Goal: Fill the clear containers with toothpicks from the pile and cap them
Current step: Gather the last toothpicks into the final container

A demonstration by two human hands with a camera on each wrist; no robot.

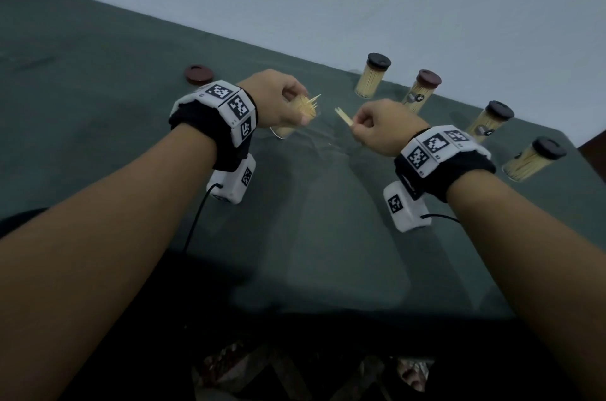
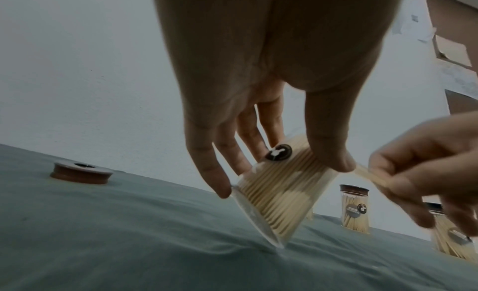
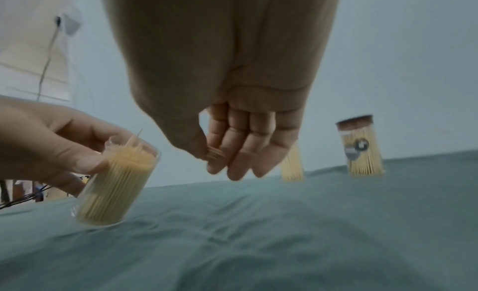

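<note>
We tilted the open container, frame centre, w/ left hand curled round it so its mouth faced the right hand, which pinched a few toothpicks ready to slide in.

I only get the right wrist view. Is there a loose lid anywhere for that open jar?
Observer: Yes, a brown lid lies on the table beyond the left hand.
Operator: How many jars are capped already?
Observer: Four capped jars stand in a row along the far edge.
Operator: Does the open jar stand flat?
Observer: No. It is tilted on its bottom edge, mouth toward the right hand, which pinches a few toothpicks.
</note>
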